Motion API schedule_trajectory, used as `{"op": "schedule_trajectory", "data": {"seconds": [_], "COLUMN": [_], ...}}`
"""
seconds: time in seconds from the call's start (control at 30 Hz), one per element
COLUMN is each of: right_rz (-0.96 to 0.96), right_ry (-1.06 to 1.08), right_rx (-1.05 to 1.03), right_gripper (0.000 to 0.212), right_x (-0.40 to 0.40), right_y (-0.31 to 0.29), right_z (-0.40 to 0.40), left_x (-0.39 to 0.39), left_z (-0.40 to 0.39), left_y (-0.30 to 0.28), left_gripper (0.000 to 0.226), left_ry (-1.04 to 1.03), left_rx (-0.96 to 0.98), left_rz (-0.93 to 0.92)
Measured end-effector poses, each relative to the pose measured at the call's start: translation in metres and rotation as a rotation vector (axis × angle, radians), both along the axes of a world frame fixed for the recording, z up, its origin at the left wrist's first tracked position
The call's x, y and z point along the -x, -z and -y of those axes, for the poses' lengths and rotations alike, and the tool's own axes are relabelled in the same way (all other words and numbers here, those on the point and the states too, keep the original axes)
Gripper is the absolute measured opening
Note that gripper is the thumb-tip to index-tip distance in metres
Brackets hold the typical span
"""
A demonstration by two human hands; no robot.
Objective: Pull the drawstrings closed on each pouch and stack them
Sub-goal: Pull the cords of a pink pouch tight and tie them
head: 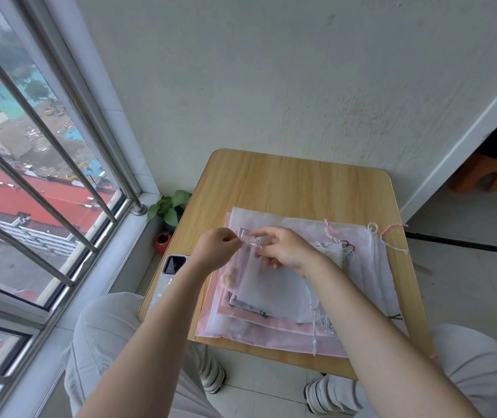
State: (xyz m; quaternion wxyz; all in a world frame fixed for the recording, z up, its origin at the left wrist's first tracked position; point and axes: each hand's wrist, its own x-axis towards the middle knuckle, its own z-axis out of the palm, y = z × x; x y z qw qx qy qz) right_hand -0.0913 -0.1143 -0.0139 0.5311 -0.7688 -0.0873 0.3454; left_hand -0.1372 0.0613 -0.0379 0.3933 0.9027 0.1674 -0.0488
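Over the near middle of the table [271, 173], the left hand [215, 247] and right hand [286, 251] pinch the drawstring of a sheer pink pouch [259, 285] (its mouth looks half gathered), while the pile of pouches [364, 276] beneath, strings trailing right, seems partly done

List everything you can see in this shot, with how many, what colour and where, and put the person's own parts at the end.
sheer pouch: one, pale pink, held above the pile, its mouth between both hands
pile of pouches: count unclear, pink and white, on the table's near half
table: one, light wood, against the wall
phone: one, white with dark camera panel, at the table's left edge
potted plant: one, green leaves in a red pot, on the floor by the window
window bars: several, grey metal, far left
stool: one, brown, far right
left hand: pinches the pouch's drawstring
right hand: pinches the pouch's mouth
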Motion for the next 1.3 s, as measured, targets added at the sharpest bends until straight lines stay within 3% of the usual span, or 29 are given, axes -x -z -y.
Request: {"op": "schedule_trajectory", "data": {"seconds": [0.07,0.2,0.27,0.4,0.5,0.6,0.77,0.87,1.0,1.13,1.2,1.3], "right_rz": [0.031,0.020,0.035,0.083,0.090,-0.090,-0.508,-0.461,-0.173,0.001,-0.001,-0.055], "right_ry": [0.014,0.071,0.131,0.399,0.609,0.787,0.777,0.706,0.594,0.470,0.398,0.261], "right_rx": [0.012,-0.035,-0.051,-0.052,-0.091,-0.356,-0.978,-0.892,-0.776,-0.892,-0.887,-0.653], "right_gripper": [0.011,0.011,0.013,0.016,0.018,0.020,0.028,0.030,0.023,0.017,0.015,0.013], "right_x": [0.000,-0.007,-0.011,-0.022,-0.029,-0.029,-0.022,-0.022,-0.029,-0.034,-0.033,-0.022], "right_y": [-0.004,-0.010,-0.014,-0.018,-0.019,-0.019,-0.021,-0.026,-0.045,-0.073,-0.076,-0.063], "right_z": [-0.002,0.007,0.014,0.026,0.034,0.032,0.020,0.012,0.003,0.002,0.003,0.002], "left_x": [0.001,0.004,0.005,0.007,0.007,0.007,0.012,0.014,0.002,-0.006,-0.005,0.003], "left_z": [-0.001,-0.002,-0.004,-0.005,-0.007,-0.008,-0.007,-0.012,-0.007,-0.006,-0.006,0.002], "left_y": [-0.002,-0.012,-0.015,-0.019,-0.018,-0.014,-0.010,-0.016,-0.047,-0.072,-0.070,-0.053], "left_gripper": [0.030,0.023,0.034,0.047,0.034,0.033,0.035,0.029,0.032,0.028,0.018,0.016], "left_ry": [-0.001,-0.015,-0.095,-0.239,-0.316,-0.441,-0.480,-0.449,-0.320,-0.248,-0.217,-0.146], "left_rx": [0.002,0.082,0.154,0.167,0.232,0.552,1.220,1.501,1.686,1.708,1.577,1.288], "left_rz": [0.004,0.026,0.064,0.096,0.086,0.072,0.043,0.127,0.266,0.341,0.303,0.200]}}
